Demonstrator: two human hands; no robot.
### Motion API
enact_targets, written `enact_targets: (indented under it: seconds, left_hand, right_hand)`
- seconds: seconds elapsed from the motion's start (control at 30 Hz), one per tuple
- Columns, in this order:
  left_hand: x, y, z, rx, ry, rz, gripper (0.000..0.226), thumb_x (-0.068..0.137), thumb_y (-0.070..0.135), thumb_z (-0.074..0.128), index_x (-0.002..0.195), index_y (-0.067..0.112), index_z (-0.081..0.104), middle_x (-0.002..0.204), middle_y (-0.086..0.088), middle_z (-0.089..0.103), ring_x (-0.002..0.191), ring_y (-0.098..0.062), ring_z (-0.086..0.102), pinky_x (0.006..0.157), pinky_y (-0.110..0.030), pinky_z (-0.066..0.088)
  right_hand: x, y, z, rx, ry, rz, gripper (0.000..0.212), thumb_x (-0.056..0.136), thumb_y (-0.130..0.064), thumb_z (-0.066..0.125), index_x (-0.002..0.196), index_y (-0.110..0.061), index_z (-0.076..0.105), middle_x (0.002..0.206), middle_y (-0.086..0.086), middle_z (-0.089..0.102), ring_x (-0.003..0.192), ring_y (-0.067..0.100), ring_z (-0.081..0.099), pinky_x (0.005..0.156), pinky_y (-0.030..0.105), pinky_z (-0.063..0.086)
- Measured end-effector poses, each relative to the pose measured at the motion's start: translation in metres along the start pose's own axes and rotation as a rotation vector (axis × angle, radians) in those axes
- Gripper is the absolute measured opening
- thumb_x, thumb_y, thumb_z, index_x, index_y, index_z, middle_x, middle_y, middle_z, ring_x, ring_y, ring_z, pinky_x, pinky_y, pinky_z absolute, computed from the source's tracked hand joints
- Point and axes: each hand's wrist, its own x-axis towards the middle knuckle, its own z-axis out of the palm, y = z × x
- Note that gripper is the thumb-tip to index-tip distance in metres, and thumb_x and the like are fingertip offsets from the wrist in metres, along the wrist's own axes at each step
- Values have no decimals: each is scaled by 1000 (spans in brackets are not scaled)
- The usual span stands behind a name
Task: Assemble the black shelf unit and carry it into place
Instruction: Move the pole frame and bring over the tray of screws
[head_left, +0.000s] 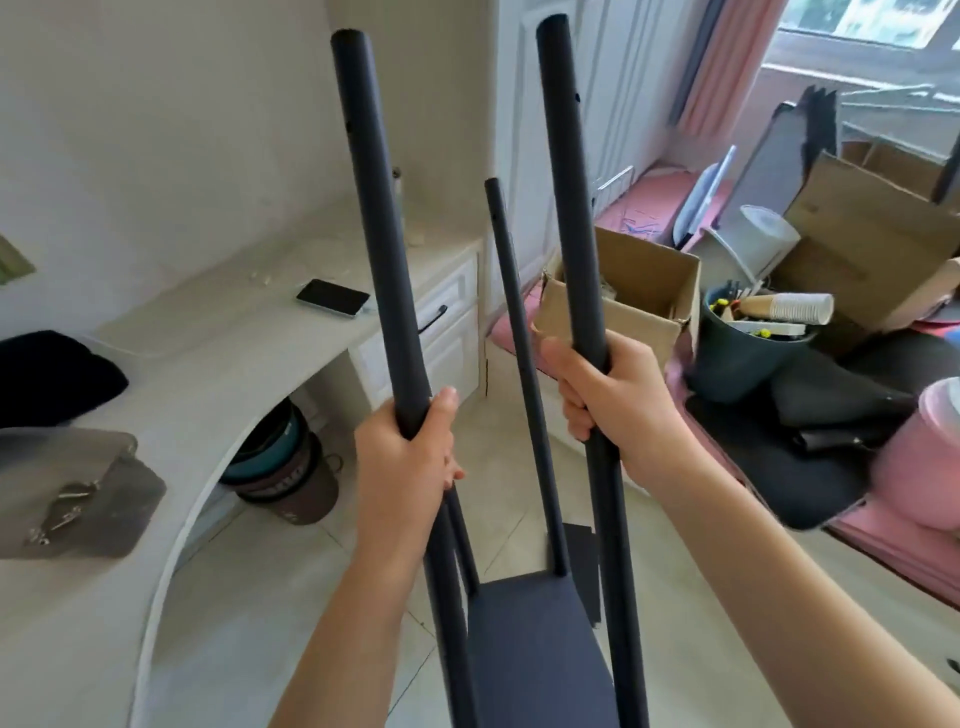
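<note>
the left hand (410, 457) and right hand (613, 400) each grip a near post of the black shelf unit (535, 639), standing on the tiled floor (291, 613), posts upright, long axis vertical. likely mid-carry; next needs steering between desk (223, 353) and cardboard box (623, 291).

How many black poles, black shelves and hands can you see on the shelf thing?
Black poles: 4, left near, right near, thin far one, one partly hidden behind the left hand
Black shelves: 1
Hands: 2, left hand, right hand
Total: 7
</note>
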Motion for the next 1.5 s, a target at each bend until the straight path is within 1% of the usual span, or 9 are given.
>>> enact_targets:
  seconds: [0.13, 0.33, 0.7, 0.83, 0.9, 1.0, 1.23, 1.37, 1.5]
  left_hand:
    - [27, -19, 70, 62, -150, -99, 28, 96, 31, 65, 77, 12, 57, 51, 8, 51, 46, -8, 53, 62, -29, 58]
    - [33, -51, 168, 134, -321, -260, 22, 97, 26, 64, 79, 14, 58, 51, 7, 52, 48, -8, 54, 74, -37, 61]
    - [41, -96, 311, 291, -634, -355, 27, 94, 26, 68, 73, 12, 58, 57, 1, 56, 54, -7, 57, 71, -29, 48]
    - [44, -107, 348, 313, -686, -394, 25, 94, 26, 68, 76, 11, 60, 58, 3, 58, 56, -6, 58, 70, -28, 45]
    - [45, -112, 362, 318, -697, -401, 26, 94, 25, 68, 73, 12, 60, 58, 4, 58, 60, -8, 58, 68, -28, 43]
    - [45, -119, 384, 326, -736, -391, 27, 96, 24, 66, 74, 10, 59, 63, 0, 58, 66, -13, 58, 66, -25, 41]
    - [17, -149, 439, 389, -779, -397, 24, 96, 20, 64, 77, 6, 62, 70, -4, 62, 68, -11, 58, 65, -21, 41]
    - [-3, -180, 468, 444, -727, -423, 21, 95, 19, 65, 87, -1, 64, 77, -9, 67, 72, -12, 60, 58, -15, 44]
    - [-26, -220, 495, 498, -632, -474, 15, 94, 17, 68, 88, 5, 63, 81, -6, 66, 77, -16, 62, 66, -24, 43]
  right_hand:
    - [12, 35, -69, -71, 72, 23, 19, 94, -21, 64, 88, -6, 55, 52, -7, 50, 44, 9, 48, 44, 22, 45]
    - [17, 78, -161, -197, 219, 67, 24, 94, -21, 65, 76, -12, 52, 50, -8, 50, 45, 9, 47, 48, 22, 46]
    - [3, 129, -278, -372, 483, 282, 22, 97, -23, 59, 78, -16, 49, 67, -2, 54, 54, 0, 50, 53, 10, 42]
    - [11, 136, -304, -379, 564, 369, 16, 98, -23, 57, 83, -19, 50, 74, -2, 58, 71, 15, 60, 64, 19, 46]
    - [15, 140, -317, -375, 587, 394, 13, 98, -22, 56, 87, -17, 51, 77, -1, 60, 73, 13, 62, 67, 23, 46]
    - [19, 148, -337, -393, 594, 419, 11, 98, -20, 56, 88, -17, 52, 77, -1, 62, 64, -2, 58, 60, 8, 42]
    - [5, 173, -397, -401, 567, 504, 7, 96, -15, 57, 90, -16, 54, 84, 1, 66, 83, 17, 64, 73, 27, 48]
    - [-2, 204, -437, -417, 486, 559, 5, 96, -17, 58, 93, -14, 56, 87, -1, 63, 79, 12, 59, 65, 21, 42]
    - [-10, 243, -476, -422, 358, 607, 4, 96, -19, 58, 97, -17, 55, 90, -5, 62, 82, 9, 57, 63, 18, 40]
